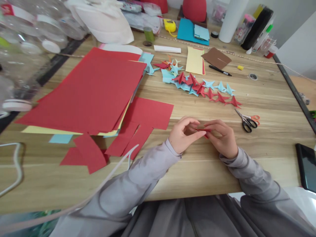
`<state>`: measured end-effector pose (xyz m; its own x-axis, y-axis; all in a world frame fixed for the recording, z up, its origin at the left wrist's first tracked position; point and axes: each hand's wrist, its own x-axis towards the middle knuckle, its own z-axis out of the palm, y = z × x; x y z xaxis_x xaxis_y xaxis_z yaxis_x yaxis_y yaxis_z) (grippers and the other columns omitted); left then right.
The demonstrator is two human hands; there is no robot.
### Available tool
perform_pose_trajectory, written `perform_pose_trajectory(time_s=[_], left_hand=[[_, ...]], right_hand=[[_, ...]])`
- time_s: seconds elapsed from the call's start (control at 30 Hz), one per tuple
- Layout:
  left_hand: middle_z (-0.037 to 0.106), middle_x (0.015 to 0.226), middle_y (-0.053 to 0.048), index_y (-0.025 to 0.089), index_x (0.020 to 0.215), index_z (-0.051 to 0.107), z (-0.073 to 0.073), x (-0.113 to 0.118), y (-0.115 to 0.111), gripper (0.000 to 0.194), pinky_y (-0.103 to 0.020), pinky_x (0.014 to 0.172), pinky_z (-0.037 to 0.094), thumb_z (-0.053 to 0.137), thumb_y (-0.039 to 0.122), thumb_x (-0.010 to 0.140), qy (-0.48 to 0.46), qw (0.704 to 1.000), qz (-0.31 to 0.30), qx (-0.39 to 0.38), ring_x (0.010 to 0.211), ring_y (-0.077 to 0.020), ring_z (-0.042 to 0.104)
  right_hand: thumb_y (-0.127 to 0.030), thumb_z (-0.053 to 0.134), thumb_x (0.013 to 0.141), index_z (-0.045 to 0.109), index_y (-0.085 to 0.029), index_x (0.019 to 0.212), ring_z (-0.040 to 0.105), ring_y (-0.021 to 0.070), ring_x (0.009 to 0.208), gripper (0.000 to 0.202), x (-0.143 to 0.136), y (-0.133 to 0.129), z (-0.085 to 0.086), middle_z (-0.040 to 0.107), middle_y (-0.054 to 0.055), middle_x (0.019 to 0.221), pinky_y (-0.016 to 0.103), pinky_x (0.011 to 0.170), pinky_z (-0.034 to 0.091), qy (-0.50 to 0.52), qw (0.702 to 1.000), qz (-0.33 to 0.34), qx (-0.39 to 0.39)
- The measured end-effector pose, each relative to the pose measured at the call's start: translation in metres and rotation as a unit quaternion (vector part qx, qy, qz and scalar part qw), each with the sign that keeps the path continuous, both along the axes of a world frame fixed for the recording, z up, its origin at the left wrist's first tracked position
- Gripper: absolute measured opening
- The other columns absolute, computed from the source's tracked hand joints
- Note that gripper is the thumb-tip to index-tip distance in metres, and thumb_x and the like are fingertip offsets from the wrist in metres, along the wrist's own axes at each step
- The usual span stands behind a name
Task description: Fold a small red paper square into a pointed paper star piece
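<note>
Looks mid-fold to me: left hand [183,134] and right hand [224,139] pinching small red paper [207,130], red folded figures [191,79] beyond them. Next probably needs a crisp crease.

Folded red paper [206,130] looks matt from my remote seat, like the large red sheets [86,89]; the wood-grain tabletop [276,138] appears smooth, the grey sleeves [145,171] soft cloth, the bottles [53,28] clear, shiny plastic, the black device [306,166] glossy
</note>
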<state>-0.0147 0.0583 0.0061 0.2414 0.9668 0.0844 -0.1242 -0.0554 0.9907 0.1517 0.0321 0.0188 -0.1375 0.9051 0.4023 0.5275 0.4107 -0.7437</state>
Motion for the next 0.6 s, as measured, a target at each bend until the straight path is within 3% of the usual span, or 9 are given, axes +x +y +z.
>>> perform_pose_trajectory(time_s=[0.13,0.33,0.5,0.6], left_hand=[[0.059,0.084,-0.004,0.016,0.082,0.060,-0.0054,0.0007,-0.0012,0.018,-0.026,0.065,0.049,0.068,0.018,0.066,0.017,1.000,-0.017,0.016,0.073,-0.0127,0.058],[0.062,0.083,-0.001,0.020,0.108,0.052,-0.0090,0.0018,-0.0023,0.047,-0.025,0.066,0.051,0.065,0.009,0.064,-0.038,0.998,-0.050,-0.024,0.069,-0.0108,0.061],[0.066,0.096,-0.008,0.017,0.088,0.066,-0.0086,0.0017,-0.0049,0.018,-0.025,0.062,0.054,0.064,0.016,0.070,-0.010,0.996,-0.084,-0.004,0.071,-0.0121,0.064],[0.066,0.104,-0.009,0.016,0.082,0.071,-0.0111,0.0029,-0.0063,0.014,-0.026,0.060,0.056,0.065,0.020,0.070,0.003,0.996,-0.093,-0.014,0.065,-0.0114,0.064]], right_hand=[[-0.025,0.065,0.079,0.069,-0.024,0.079,0.064,0.0191,0.087,0.004,-0.0003,0.0002,0.0001,0.069,0.005,0.091,0.035,0.081,0.051,0.054,0.998,-0.019,-0.035],[-0.033,0.068,0.077,0.069,-0.021,0.080,0.064,0.0165,0.072,0.013,0.0004,0.0029,-0.0031,0.071,0.003,0.078,0.030,0.068,0.052,0.158,0.977,-0.065,-0.125],[-0.034,0.068,0.076,0.070,-0.020,0.081,0.063,0.0155,0.071,0.014,0.0019,0.0047,-0.0068,0.071,0.002,0.077,0.029,0.067,0.051,0.167,0.973,-0.080,-0.141],[-0.035,0.069,0.076,0.069,-0.020,0.079,0.063,0.0154,0.072,0.015,0.0027,0.0071,-0.0091,0.070,0.002,0.076,0.029,0.069,0.050,0.172,0.972,-0.083,-0.140]])
